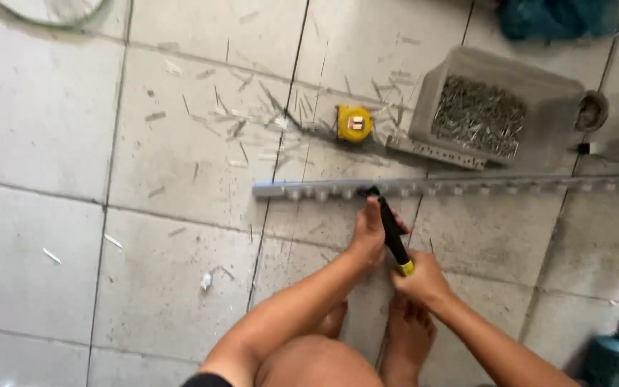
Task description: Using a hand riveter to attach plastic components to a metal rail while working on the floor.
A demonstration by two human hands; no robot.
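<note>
A long grey metal rail (pixel 467 187) with a row of small tabs lies across the tiled floor. My right hand (pixel 420 279) grips the black handle with a yellow end of a hand tool (pixel 392 229), whose head touches the rail. My left hand (pixel 369 235) is just left of the tool, with fingers reaching up to the rail beside the tool head. My bare feet (pixel 406 337) rest on the floor below the hands.
A clear plastic tub (pixel 560 93) full of small metal pieces stands behind the rail, with a short perforated strip (pixel 435 152) in front of it. A yellow tape measure (pixel 354 122) lies among metal scraps. A teal canister (pixel 614 355) stands at bottom right.
</note>
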